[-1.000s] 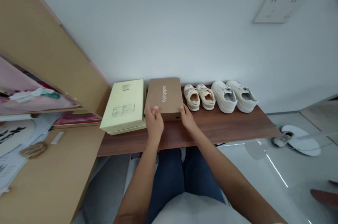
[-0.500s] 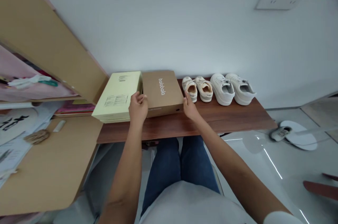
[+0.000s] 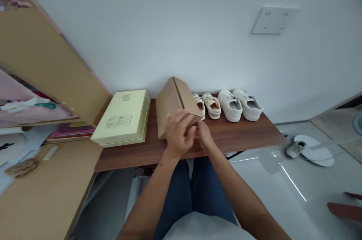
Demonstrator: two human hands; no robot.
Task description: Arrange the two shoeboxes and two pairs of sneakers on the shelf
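A brown cardboard shoebox [image 3: 170, 99] stands tilted up on the dark wooden bench [image 3: 237, 136], its bottom face turned toward the left. My right hand [image 3: 204, 134] grips it at the front right corner, with the fingers partly hidden. My left hand [image 3: 179, 134] is in front of the box's near end, its fingers curled and smeared by motion; whether it grips the box is unclear. To the left lies a pale yellow shoebox [image 3: 121, 115], lid on, apart from the brown one.
Right of the brown box stand small cream shoes [image 3: 212, 106] and larger white sneakers [image 3: 230, 106]. A tan desk [image 3: 48, 191] adjoins the bench at left. A socket plate [image 3: 274, 20] is on the wall. Another shoe [image 3: 295, 149] sits near a white round base [image 3: 319, 153].
The brown box has been tipped from lying flat, its printed lid no longer facing up, and a gap has opened beside the yellow box. My left hand has moved right, close to my right hand.
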